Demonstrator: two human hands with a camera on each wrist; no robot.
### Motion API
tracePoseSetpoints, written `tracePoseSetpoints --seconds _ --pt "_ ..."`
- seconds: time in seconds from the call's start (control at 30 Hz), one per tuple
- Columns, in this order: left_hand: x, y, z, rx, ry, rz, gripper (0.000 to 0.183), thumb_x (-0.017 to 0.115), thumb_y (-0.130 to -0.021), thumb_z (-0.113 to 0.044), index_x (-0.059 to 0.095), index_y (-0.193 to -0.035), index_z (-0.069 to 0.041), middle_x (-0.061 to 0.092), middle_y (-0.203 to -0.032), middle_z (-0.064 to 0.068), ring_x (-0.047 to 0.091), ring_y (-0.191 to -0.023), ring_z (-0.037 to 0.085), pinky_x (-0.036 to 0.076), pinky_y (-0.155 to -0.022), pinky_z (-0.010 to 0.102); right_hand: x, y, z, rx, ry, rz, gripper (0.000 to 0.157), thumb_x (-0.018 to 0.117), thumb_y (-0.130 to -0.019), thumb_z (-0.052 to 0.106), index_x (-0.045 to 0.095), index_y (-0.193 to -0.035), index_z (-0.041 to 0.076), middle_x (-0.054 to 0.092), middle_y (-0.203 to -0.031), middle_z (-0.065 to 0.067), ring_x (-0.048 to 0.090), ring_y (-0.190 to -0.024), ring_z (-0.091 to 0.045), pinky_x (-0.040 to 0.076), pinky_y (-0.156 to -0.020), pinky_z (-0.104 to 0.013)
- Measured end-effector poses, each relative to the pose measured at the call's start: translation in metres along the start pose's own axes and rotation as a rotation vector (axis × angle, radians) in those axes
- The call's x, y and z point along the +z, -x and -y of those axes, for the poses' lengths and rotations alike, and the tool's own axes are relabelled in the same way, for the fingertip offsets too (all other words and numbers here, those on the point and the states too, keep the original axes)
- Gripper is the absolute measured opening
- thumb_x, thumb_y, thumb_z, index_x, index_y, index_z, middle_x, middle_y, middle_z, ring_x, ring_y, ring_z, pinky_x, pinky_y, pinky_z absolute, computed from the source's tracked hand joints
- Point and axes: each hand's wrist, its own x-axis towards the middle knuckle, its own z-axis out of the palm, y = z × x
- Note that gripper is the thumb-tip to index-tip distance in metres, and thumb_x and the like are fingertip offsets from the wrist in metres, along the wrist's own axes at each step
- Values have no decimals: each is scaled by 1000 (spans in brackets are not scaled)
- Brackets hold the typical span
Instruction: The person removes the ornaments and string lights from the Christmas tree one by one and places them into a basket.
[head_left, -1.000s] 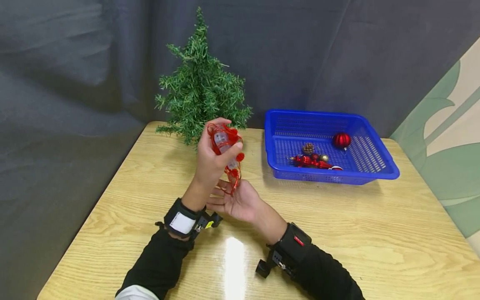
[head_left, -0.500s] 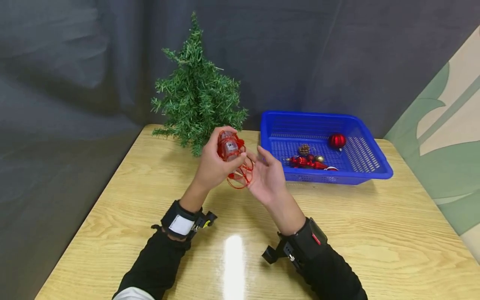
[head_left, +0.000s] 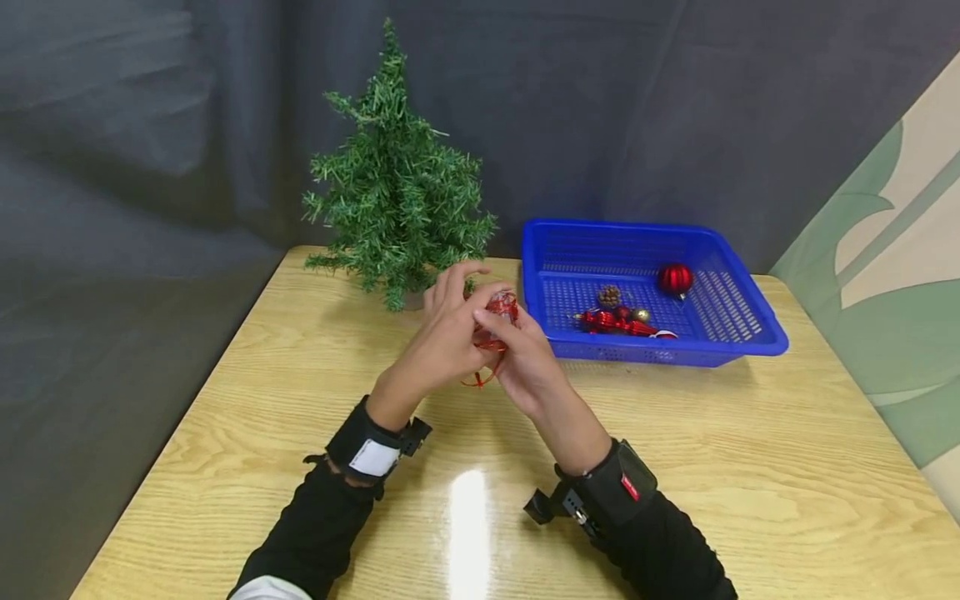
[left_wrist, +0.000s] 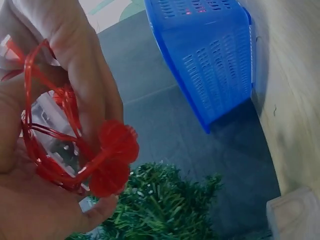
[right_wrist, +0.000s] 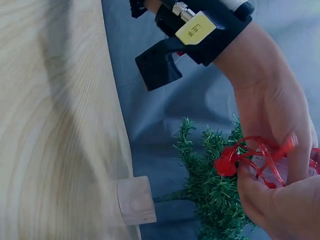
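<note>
A bundle of red string lights (head_left: 501, 312) is wound about a clear plastic box (left_wrist: 52, 120), held above the table between both hands. The left hand (head_left: 442, 342) reaches over it from the left, thumb and fingers round the bundle. From the right, the right hand (head_left: 531, 367) grips it with the thumb across the top. Red petal-like caps (left_wrist: 115, 157) stick out past the fingers in the left wrist view, and loose red wire (right_wrist: 270, 160) loops around the box in the right wrist view. Much of the bundle is hidden by the fingers.
A small green artificial Christmas tree (head_left: 397, 192) on a wooden base (right_wrist: 136, 200) stands behind the hands. To the right, a blue basket (head_left: 600, 352) contains a red ball ornament (head_left: 675, 279), a pine cone (head_left: 609, 295) and several small ornaments. A dark curtain (head_left: 585, 108) hangs behind.
The right hand has moved from below the bundle to its right side and now grips it. The bundle has shifted right and down with the left hand, whose fingers have turned over it.
</note>
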Motion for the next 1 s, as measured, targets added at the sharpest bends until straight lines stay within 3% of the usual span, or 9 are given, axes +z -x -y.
tracePoseSetpoints --seconds 0.13,0.3,0.53,0.83,1.0 --pt "1 -1 1 -18 46 45 80 89 -74 -21 50 -144 -16 34 -149 10 32 -140 31 30 -111 52 -6 -4 0 21 -43 -26 23 44 -103 7 51 -123 14 64 -108 3 64 -94 -8 54 -80 -21" --pt "4 -3 2 -5 68 86 89 86 -77 -36 41 -152 -20 37 -147 6 37 -138 26 29 -110 50 -15 -7 6 -31 -64 -78 21 43 -102 7 62 -106 17 69 -94 4 67 -82 -9 56 -71 -23" --pt "5 -2 2 -10 70 92 92 85 -79 -33 35 -155 -21 33 -154 6 37 -141 26 28 -110 52 -26 -12 17 -93 -39 -125 24 43 -102 7 64 -98 17 71 -88 3 70 -79 -11 57 -68 -27" --pt "-4 -4 0 -70 62 100 85 83 -81 -28 39 -152 -18 33 -156 7 34 -145 25 27 -114 52 -55 -34 65 -138 -53 -256 9 54 -100 10 60 -98 16 70 -105 3 65 -96 -15 55 -73 -31" --pt "-4 -2 1 -65 45 115 71 81 -84 -26 49 -147 -20 41 -151 5 41 -140 25 28 -112 52 -77 -54 93 -113 102 -401 7 59 -96 9 59 -98 15 71 -85 4 67 -74 -12 51 -62 -27"
